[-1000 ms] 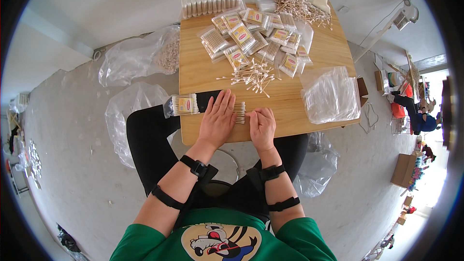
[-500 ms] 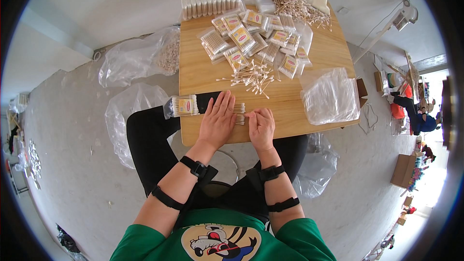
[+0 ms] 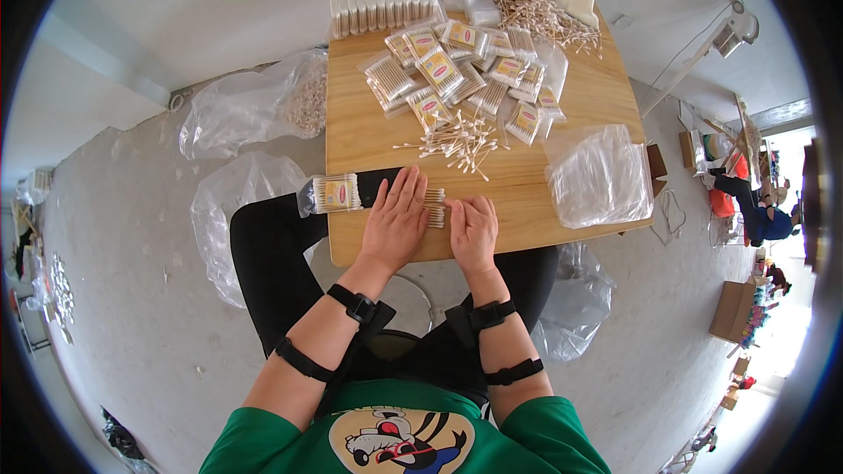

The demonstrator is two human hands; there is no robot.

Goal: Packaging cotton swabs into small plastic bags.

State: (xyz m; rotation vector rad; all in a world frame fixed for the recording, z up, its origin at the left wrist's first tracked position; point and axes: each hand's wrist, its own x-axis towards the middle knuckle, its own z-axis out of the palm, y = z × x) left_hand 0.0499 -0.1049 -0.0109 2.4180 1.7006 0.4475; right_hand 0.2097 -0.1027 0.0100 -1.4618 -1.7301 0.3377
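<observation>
My left hand (image 3: 396, 216) lies flat near the table's front edge, fingers stretched out and close together. Under it is a row of cotton swabs (image 3: 435, 209), whose white tips stick out to the right. My right hand (image 3: 473, 230) is curled beside those tips, its index fingertip at their ends; anything inside the curl is hidden. Left of my left hand, a clear packet of cotton swabs (image 3: 337, 192) with a yellow label rests on a dark strip (image 3: 373, 186) at the table corner. Beyond my hands, loose cotton swabs (image 3: 465, 142) form a small heap.
Several filled swab packets (image 3: 439, 70) are piled mid-table. Flat clear bags (image 3: 601, 177) lie at the right edge. A stack of packed swabs (image 3: 382, 2) stands far left, with a larger heap of swabs (image 3: 549, 22) far right. Plastic bags (image 3: 250, 105) lie left of the table (image 3: 360, 132).
My right hand has shifted very slightly at the swab tips. My left hand stays flat in the same place.
</observation>
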